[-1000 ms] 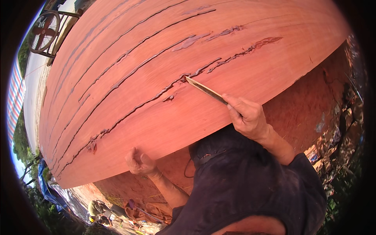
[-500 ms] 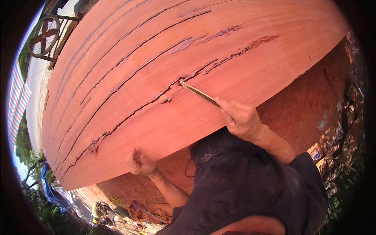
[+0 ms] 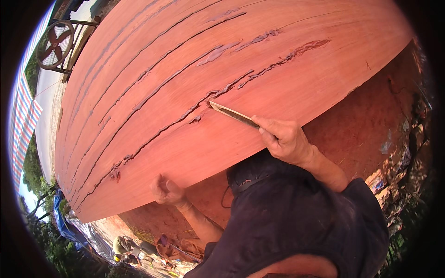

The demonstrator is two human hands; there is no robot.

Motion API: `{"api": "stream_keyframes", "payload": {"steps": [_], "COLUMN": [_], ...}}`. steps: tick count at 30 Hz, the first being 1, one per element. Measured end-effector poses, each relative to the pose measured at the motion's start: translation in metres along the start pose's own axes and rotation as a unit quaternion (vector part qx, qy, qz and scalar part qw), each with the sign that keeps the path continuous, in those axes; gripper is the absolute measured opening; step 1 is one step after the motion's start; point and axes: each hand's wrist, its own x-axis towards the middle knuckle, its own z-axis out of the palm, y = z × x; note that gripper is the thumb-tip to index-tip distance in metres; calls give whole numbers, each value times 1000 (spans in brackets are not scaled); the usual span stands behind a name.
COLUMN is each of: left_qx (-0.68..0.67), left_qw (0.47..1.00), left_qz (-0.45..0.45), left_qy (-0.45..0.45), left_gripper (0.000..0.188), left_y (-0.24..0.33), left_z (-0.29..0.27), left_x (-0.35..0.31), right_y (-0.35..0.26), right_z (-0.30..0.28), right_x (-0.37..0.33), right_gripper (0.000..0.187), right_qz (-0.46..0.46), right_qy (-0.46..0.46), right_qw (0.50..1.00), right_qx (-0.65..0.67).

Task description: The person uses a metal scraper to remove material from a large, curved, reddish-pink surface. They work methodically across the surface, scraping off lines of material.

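A broad reddish wood slab (image 3: 185,143) stretches before me, with long cracks running across it. Dark brownish-purple paste (image 3: 185,115) lies raised along one crack. My right hand (image 3: 285,141) grips a long, narrow flat-bladed tool (image 3: 234,113) near its lower end; its handle is hidden in the fingers. The tool's far tip touches the wood and a dab of paste just below that crack. At the slab's near edge, my left hand (image 3: 168,191) is loosely curled, with nothing visible in it. A small paste smear (image 3: 116,175) lies to its upper left.
A caged fan (image 3: 55,45) stands beyond the slab's left end. Below it hangs a striped sheet (image 3: 24,125). At the lower left another person (image 3: 124,248) bends near a blue tarp (image 3: 67,227). Reddish dusty ground (image 3: 357,129) and scattered debris (image 3: 394,180) lie to the right.
The blade tip has moved slightly down and left, off the crack line toward me. The whole view has shifted a little; my left hand stays at the slab's edge.
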Motion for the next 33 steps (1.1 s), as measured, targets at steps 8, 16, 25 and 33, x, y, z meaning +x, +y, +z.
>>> {"api": "stream_keyframes", "payload": {"steps": [8,16,25,33], "left_qx": [10,21,32,18], "left_qw": [1000,1000,999,1000], "left_qz": [-4,-12,1,7], "left_qy": [-3,9,10,16], "left_gripper": [51,51,51,52], "left_y": [2,2,2,4], "left_z": [0,1,0,2], "left_x": [0,0,1,2], "right_y": [1,7,8,10], "right_z": [-12,-21,-19,-12], "right_x": [3,3,19,24], "right_gripper": [30,27,26,27], "right_qz": [47,93,50,17], "right_qy": [-44,0,6,-11], "right_qw": [997,992,998,1000], "right_qx": [40,81,31,5]}}
